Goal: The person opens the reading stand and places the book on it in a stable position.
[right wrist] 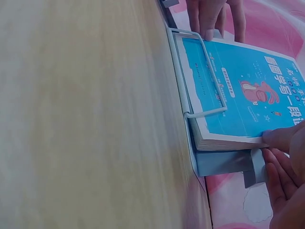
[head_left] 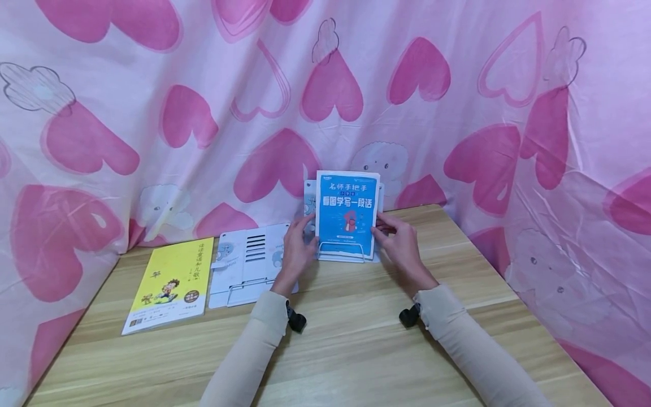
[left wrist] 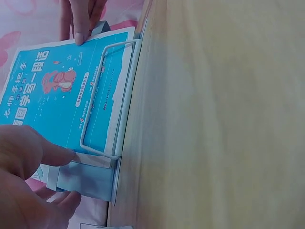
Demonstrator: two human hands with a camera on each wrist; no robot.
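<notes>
A blue paperback book (head_left: 348, 220) with Chinese lettering stands upright, leaning slightly back, on a pale book stand (head_left: 309, 195). A white wire retainer (left wrist: 85, 125) crosses the lower part of its cover. At the book's left edge, my left hand (head_left: 297, 249) has its thumb on the near side and its fingers behind the stand's side. My right hand (head_left: 402, 243) grips the opposite side likewise. In the right wrist view its thumb (right wrist: 279, 138) meets the page edges, while the fingers lie by a grey side tab (right wrist: 256, 167) of the stand.
Left of the stand, a second pale book stand (head_left: 236, 260) with slots lies folded against the back of the wooden table (head_left: 346, 345). Beside it lies a yellow book (head_left: 178, 271) with a cartoon child. A pink heart-patterned cloth (head_left: 203, 56) hangs behind and around the table.
</notes>
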